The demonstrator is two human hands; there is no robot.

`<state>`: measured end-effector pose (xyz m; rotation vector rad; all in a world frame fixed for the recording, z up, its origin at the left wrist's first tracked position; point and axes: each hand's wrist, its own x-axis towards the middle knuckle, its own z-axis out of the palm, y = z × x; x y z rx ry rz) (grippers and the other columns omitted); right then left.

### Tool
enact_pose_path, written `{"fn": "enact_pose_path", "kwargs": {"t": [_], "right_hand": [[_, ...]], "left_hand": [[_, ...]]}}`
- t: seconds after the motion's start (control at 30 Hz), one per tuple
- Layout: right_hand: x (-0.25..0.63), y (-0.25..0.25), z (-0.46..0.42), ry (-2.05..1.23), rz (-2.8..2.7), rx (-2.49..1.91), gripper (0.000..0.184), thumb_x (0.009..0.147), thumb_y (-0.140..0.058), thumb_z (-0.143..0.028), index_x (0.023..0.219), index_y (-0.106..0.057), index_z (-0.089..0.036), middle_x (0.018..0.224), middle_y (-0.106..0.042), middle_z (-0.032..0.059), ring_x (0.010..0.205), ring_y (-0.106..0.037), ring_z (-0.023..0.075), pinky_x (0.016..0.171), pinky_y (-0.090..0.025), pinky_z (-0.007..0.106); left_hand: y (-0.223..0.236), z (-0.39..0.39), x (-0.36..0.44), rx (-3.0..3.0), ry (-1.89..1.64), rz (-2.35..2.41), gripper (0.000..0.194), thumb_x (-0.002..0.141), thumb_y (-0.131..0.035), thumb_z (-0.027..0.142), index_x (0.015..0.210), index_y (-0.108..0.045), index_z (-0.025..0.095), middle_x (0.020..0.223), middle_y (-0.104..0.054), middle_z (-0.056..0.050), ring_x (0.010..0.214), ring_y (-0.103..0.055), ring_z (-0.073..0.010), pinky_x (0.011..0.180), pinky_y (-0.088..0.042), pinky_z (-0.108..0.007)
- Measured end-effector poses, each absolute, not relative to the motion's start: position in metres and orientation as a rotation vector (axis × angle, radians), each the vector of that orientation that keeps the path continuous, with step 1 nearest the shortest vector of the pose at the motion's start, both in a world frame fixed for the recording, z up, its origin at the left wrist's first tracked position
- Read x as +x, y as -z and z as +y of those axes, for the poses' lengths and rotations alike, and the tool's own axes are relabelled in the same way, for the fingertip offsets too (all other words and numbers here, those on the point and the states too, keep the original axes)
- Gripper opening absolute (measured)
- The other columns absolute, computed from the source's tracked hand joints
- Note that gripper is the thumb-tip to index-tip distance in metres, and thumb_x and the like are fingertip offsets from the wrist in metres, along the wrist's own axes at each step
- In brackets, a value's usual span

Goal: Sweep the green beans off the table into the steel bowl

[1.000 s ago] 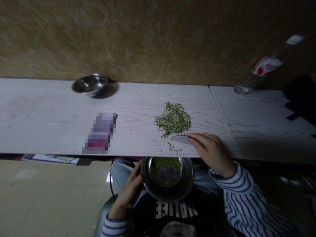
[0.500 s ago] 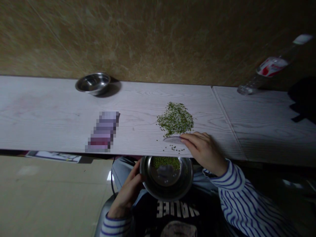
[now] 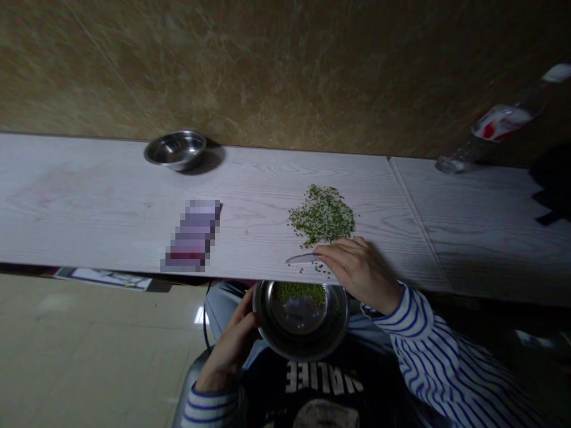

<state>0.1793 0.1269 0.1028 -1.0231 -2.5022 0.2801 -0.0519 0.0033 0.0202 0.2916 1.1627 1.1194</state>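
My left hand (image 3: 232,346) grips the left side of a metal bowl (image 3: 335,333), held just below the table's front edge. Green mung beans (image 3: 301,292) lie in the part of the bowl nearest the table. My right hand (image 3: 360,272) pinches a thin, translucent curved scraper (image 3: 300,258) against the tabletop. Beyond the scraper spreads a loose patch of mung beans (image 3: 323,213). A few stray beans lie between the scraper and the edge, near the bowl. The scraper's right end is hidden by my fingers.
A second metal bowl (image 3: 176,151) stands at the back left of the pale wooden table (image 3: 107,202). A blurred-out flat rectangular object (image 3: 194,235) lies in front of it. At the back right are a clear plastic bottle (image 3: 499,123) and a dark object (image 3: 555,178). The wall rises behind.
My right hand has drawn the scraper a little toward the table's front edge and left. The left hand holds the bowl in the same place. The view has shifted slightly.
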Motion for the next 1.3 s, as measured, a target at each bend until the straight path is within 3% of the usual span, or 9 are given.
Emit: {"fn": "enact_pose_path", "kwargs": {"t": [0.2, 0.53, 0.67, 0.93, 1.13, 1.3], "right_hand": [[0.205, -0.102, 0.121, -0.294, -2.459, -1.063, 0.017, 0.097, -0.052, -0.021, 0.101, -0.068, -0.02, 0.09, -0.075, 0.0031, 0.082, -0.066, 0.0182, 0.074, -0.04, 0.033], [0.221, -0.091, 0.089, -0.2, -2.126, -1.381, 0.019, 0.092, -0.053, -0.02, 0.102, -0.068, -0.015, 0.09, -0.076, 0.0092, 0.08, -0.072, 0.0217, 0.072, -0.055, 0.032], [0.212, -0.088, 0.077, -0.283, -2.06, -1.447, 0.02, 0.092, -0.053, -0.02, 0.105, -0.067, -0.016, 0.092, -0.077, 0.0091, 0.077, -0.073, 0.0215, 0.067, -0.057, 0.031], [0.19, -0.086, 0.072, -0.384, -2.075, -1.427, 0.02, 0.092, -0.053, -0.02, 0.104, -0.068, -0.017, 0.095, -0.077, 0.0091, 0.081, -0.074, 0.0221, 0.072, -0.059, 0.032], [0.183, -0.09, 0.067, -0.517, -2.094, -1.368, 0.02, 0.091, -0.054, -0.02, 0.103, -0.069, -0.019, 0.093, -0.078, 0.0065, 0.083, -0.074, 0.0204, 0.076, -0.058, 0.031], [0.183, -0.086, 0.084, -0.53, -2.024, -1.426, 0.021, 0.091, -0.054, -0.023, 0.105, -0.069, -0.018, 0.095, -0.078, 0.0073, 0.08, -0.074, 0.02, 0.07, -0.058, 0.029]], "left_hand": [[-0.019, 0.006, -0.051, 0.282, -1.116, 1.125, 0.06, 0.064, -0.066, 0.013, 0.123, -0.065, 0.027, 0.101, -0.072, -0.001, 0.076, -0.059, -0.0177, 0.075, -0.047, -0.03], [-0.018, 0.012, -0.027, 0.208, -1.083, 1.103, 0.061, 0.059, -0.07, 0.012, 0.118, -0.067, 0.026, 0.108, -0.074, -0.001, 0.098, -0.062, -0.0224, 0.085, -0.046, -0.031], [-0.019, 0.012, -0.018, 0.215, -1.074, 1.113, 0.063, 0.061, -0.071, 0.015, 0.123, -0.064, 0.025, 0.116, -0.072, -0.003, 0.1, -0.062, -0.0235, 0.082, -0.047, -0.032], [-0.017, 0.005, -0.025, 0.262, -1.092, 1.101, 0.067, 0.064, -0.068, 0.016, 0.13, -0.061, 0.027, 0.129, -0.066, -0.004, 0.116, -0.058, -0.0275, 0.087, -0.047, -0.032], [-0.017, 0.004, -0.034, 0.278, -1.093, 1.11, 0.066, 0.065, -0.065, 0.013, 0.13, -0.06, 0.026, 0.112, -0.071, -0.003, 0.094, -0.062, -0.022, 0.083, -0.047, -0.031], [-0.023, 0.001, -0.042, 0.301, -1.109, 1.14, 0.066, 0.064, -0.063, 0.013, 0.129, -0.061, 0.025, 0.104, -0.07, -0.002, 0.079, -0.058, -0.0185, 0.075, -0.046, -0.03]]}}
